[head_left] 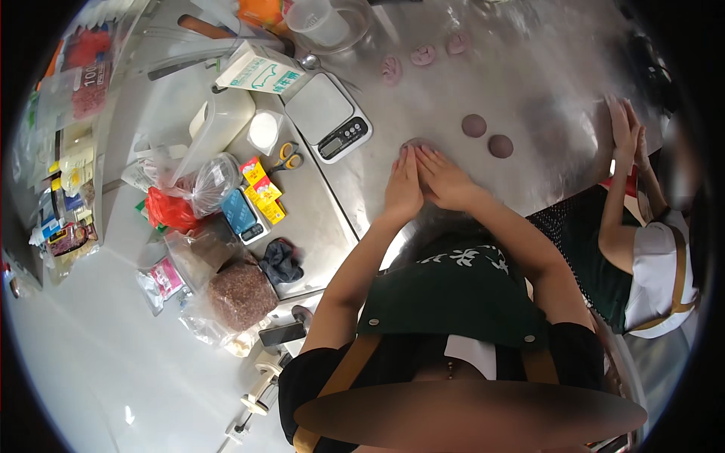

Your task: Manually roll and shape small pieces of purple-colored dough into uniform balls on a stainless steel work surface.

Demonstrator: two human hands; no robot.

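My left hand [404, 190] and my right hand [445, 180] lie side by side, low over the metal worktop [340, 181]. Their fingers are stretched out and meet at the tips. Just past the fingertips shows the edge of a purplish piece of dough [418, 141]; the hands hide the rest of it. To the right of my hands, two smooth round balls of brownish-purple dough [474, 125] sit close together. Farther back, three paler pinkish-purple shaped dough pieces [423, 54] with folded surfaces form a slanting row.
Left of my hands stands a digital kitchen scale [321, 113], with a white carton [258, 69], scissors [288, 156] and yellow packets [264, 192] nearby. Several plastic bags [242, 294] lie farther left. At the right edge, another person's hands [623, 124] are held together over the worktop.
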